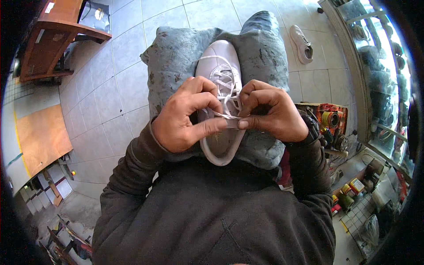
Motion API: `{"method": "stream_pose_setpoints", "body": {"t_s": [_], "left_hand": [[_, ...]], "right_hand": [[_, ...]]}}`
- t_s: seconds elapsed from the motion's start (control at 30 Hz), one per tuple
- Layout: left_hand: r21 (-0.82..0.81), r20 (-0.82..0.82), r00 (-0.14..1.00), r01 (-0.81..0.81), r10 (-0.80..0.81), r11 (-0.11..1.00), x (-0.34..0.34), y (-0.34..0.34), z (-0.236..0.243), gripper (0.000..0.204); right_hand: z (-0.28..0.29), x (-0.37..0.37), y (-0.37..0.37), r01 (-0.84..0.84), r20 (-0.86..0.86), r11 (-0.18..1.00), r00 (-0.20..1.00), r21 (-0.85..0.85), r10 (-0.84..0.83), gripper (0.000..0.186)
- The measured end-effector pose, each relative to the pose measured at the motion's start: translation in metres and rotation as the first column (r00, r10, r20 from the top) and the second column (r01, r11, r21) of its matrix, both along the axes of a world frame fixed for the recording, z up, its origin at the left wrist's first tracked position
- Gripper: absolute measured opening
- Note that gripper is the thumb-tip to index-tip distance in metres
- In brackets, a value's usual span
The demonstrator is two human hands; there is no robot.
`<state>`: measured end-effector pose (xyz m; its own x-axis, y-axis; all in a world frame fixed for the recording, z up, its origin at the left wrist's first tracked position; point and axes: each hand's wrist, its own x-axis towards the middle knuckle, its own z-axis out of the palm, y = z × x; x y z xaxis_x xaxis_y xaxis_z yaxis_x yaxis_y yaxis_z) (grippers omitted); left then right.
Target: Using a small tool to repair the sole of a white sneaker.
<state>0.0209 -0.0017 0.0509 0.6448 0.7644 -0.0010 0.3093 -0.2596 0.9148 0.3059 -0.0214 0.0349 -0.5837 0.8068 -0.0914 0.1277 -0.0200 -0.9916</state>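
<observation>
Shoelace point(228, 116) partly hidden in hands point(185, 115)

Likely workshop, white shoe point(226, 81), cluttered box point(318, 108), shelves point(389, 131)

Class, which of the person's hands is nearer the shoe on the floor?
Right: the right hand is below and slightly left of the floor shoe in the picture; the left hand is farther left.
</observation>
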Motion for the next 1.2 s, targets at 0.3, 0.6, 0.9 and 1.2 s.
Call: {"method": "stream_pose_setpoints", "body": {"t_s": [0.3,0.6,0.9,1.2], "left_hand": [[-0.139,0.135,0.984,-0.094,0.113,0.986,0.0,-0.005,-0.003,0.02],[0.44,0.09,0.987,-0.162,0.137,0.883,0.017,-0.015,-0.014,0.015],[0.206,0.215,0.926,-0.355,0.311,0.912,0.015,-0.03,-0.011,0.019],[0.514,0.009,0.979,-0.18,0.204,0.839,0.015,-0.021,-0.001,0.032]], "right_hand": [[-0.004,-0.005,-0.012,0.068,-0.287,0.957,0.946,-0.282,-0.152,0.018],[0.0,-0.026,-0.032,0.36,-0.146,0.928,0.917,-0.093,-0.371,0.014],[0.002,-0.04,-0.043,0.508,-0.148,0.826,0.822,-0.246,-0.55,0.029],[0.02,-0.037,-0.033,0.28,0.162,0.834,0.904,0.476,-0.396,0.064]]}}
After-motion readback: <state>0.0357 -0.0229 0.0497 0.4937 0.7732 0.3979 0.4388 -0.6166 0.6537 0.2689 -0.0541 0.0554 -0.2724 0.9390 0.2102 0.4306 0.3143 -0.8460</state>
